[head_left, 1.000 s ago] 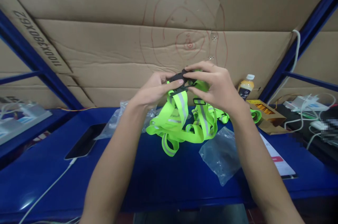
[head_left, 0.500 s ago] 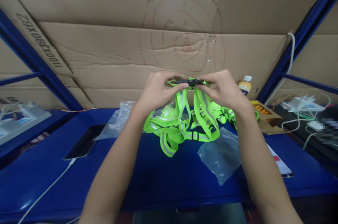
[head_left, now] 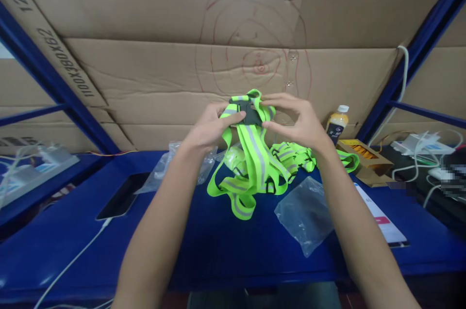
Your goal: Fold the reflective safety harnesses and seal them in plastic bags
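A black plastic buckle (head_left: 249, 112) on neon green straps with grey reflective stripes (head_left: 259, 154) is raised above the blue table. My left hand (head_left: 213, 124) grips the buckle's left part, its thumb on the front face. At the buckle's right edge, my right hand (head_left: 296, 120) has thumb and fingers around the strap loop, touching buckle and webbing. The straps hang down in loops to the tabletop. Behind them lies a further bundle of green strap (head_left: 296, 156), partly hidden by my right forearm.
Clear plastic bags lie left (head_left: 156, 173) and right (head_left: 306, 214) of the straps. A phone (head_left: 124, 196) with a white cable is at left. At right are a bottle (head_left: 337, 124), an open cardboard box (head_left: 367, 161) and a white sheet-like item (head_left: 382, 219). Cardboard stands behind.
The buckle has turned so its broad face shows, and it has shifted slightly left. The hanging straps have drawn closer together. My right hand's fingers are spread wider than before.
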Demonstrator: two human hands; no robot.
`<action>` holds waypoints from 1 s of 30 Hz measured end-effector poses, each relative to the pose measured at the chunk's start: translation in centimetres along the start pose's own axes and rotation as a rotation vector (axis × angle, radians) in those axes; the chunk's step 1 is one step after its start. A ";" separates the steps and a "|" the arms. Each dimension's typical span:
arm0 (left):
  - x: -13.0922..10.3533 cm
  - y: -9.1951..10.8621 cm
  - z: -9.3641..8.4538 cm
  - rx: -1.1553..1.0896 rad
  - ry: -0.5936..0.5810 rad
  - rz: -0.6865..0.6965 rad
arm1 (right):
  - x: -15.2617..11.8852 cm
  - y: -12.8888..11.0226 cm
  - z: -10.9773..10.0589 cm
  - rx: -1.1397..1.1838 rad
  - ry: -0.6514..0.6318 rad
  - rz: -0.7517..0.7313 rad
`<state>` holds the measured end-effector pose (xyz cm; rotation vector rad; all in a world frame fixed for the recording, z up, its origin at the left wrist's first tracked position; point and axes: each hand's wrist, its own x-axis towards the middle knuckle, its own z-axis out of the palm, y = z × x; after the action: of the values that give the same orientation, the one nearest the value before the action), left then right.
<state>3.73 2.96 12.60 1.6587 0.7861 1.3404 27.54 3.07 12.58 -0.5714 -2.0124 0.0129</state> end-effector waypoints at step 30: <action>0.3 -1.1 1.6 -0.259 0.040 -0.101 | -0.2 0.5 0.5 -0.229 -0.232 -0.096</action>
<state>5.40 3.37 11.67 1.3765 0.6787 1.3457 27.38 3.55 12.09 -0.6402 -2.2831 -0.2216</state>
